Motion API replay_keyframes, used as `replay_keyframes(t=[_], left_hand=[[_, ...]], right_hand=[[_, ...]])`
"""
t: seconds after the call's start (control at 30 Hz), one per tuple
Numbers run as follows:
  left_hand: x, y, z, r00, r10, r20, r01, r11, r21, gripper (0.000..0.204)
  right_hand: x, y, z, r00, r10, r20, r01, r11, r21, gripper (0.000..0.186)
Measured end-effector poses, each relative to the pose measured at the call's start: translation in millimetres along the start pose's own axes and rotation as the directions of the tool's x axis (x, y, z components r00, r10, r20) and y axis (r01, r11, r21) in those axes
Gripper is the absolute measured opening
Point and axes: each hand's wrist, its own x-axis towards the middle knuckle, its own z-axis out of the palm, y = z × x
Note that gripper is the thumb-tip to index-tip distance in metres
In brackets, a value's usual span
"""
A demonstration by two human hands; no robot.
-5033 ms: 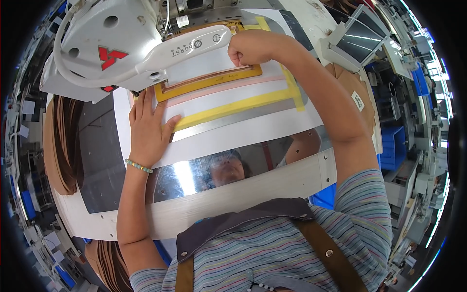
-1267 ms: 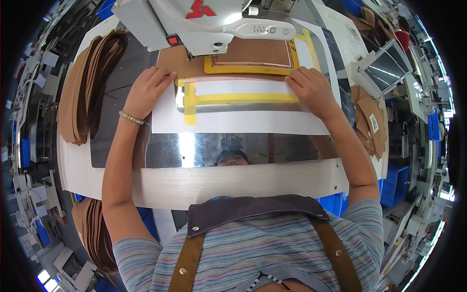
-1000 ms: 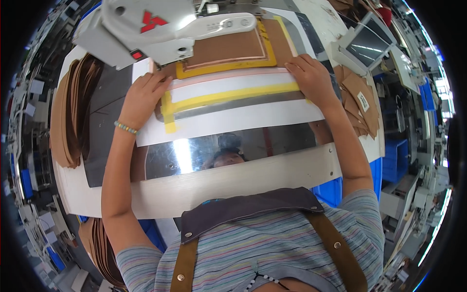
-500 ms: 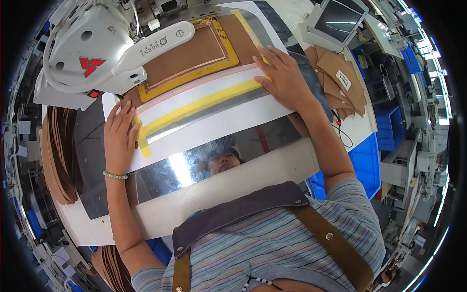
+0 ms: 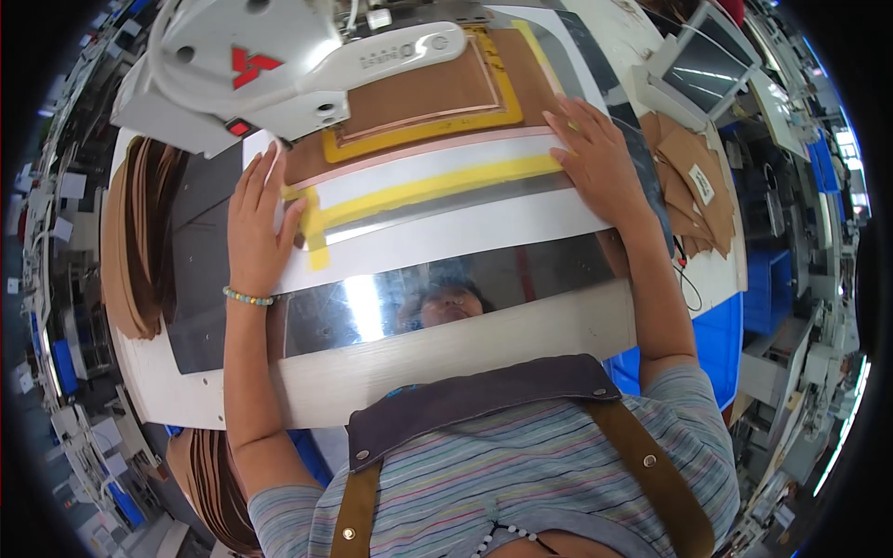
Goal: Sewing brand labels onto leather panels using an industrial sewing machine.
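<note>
My left hand point(image 5: 259, 219), a beaded bracelet at its wrist, lies flat on the left end of a white sheet point(image 5: 446, 240), its thumb beside a strip of yellow tape point(image 5: 318, 244). At the sheet's right end my right hand point(image 5: 600, 163) rests with its fingers spread, the fingertips at the edge of a brown panel point(image 5: 535, 93). Neither hand grips anything. Between and beyond them, a yellow frame point(image 5: 428, 126) with a copper-coloured inner border sits on the brown panel. The white arm of a sewing machine point(image 5: 391, 56) hides the frame's far left part.
A shiny metal plate point(image 5: 521, 274) lies nearest me on the table. Stacked brown pieces point(image 5: 135, 242) stand at the left; more brown pieces point(image 5: 684, 186) lie at the right below a screen point(image 5: 702, 65). A blue bin point(image 5: 718, 349) is at the table's right.
The whole view has shifted, so the machine, sheet and hands appear farther right. Both hands keep nearly the same places on the sheet.
</note>
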Motion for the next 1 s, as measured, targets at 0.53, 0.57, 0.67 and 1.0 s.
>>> replay_keyframes(t=[0.53,0.57,0.67,1.0], left_hand=[[-4.8,-4.4,1.3,0.997,0.035,0.069,-0.045,0.987,0.152,0.043],[-4.2,-3.7,1.1,0.997,0.036,0.066,-0.046,0.987,0.157,0.043],[-0.1,-1.7,-0.6,0.996,0.027,0.08,-0.032,0.998,0.063,0.041],[-1.1,-0.6,-0.3,0.989,0.096,0.115,-0.102,0.994,0.042,0.044]], right_hand=[[-1.5,-2.8,-3.8,1.0,0.004,0.028,-0.006,0.999,0.05,0.042],[-2.0,-3.3,-3.9,1.0,0.006,0.029,-0.008,0.999,0.053,0.042],[-4.1,0.0,-4.6,1.0,-0.007,0.005,0.006,0.999,0.052,0.041],[-7.8,12.6,7.9,0.992,-0.049,-0.112,0.056,0.997,0.06,0.042]])
